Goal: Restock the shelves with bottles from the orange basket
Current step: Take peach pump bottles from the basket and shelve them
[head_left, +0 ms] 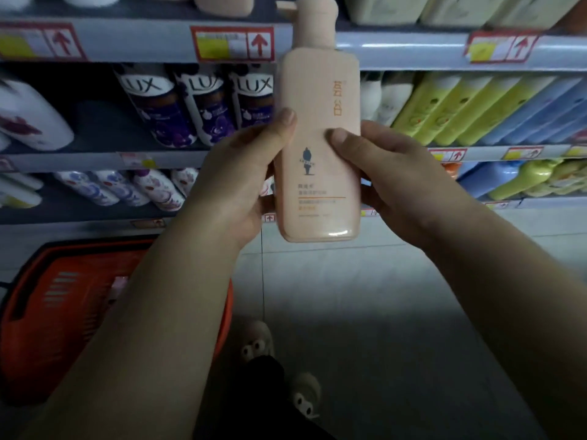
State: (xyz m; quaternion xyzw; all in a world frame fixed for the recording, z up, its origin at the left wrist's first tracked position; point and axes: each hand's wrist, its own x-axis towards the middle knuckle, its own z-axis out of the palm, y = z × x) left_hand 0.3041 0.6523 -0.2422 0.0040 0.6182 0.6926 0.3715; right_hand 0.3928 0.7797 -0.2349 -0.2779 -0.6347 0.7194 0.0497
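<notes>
A tall peach pump bottle [317, 100] stands upright in front of the shelves, held between both hands. My left hand [241, 179] grips its left side with the thumb on the front. My right hand [384, 176] grips its right side, thumb pressed on the label. The orange basket [47, 312] sits on the floor at the lower left, partly hidden by my left forearm. Similar peach bottles [225, 4] stand on the top shelf, just left of the held bottle's pump.
The shelf rail [143, 42] with red price tags runs across the top. Purple LUX bottles [190, 106] fill the middle shelf left; yellow and blue bottles [476, 109] fill the right. My shoes [257, 341] stand on the grey tiled floor [397, 312].
</notes>
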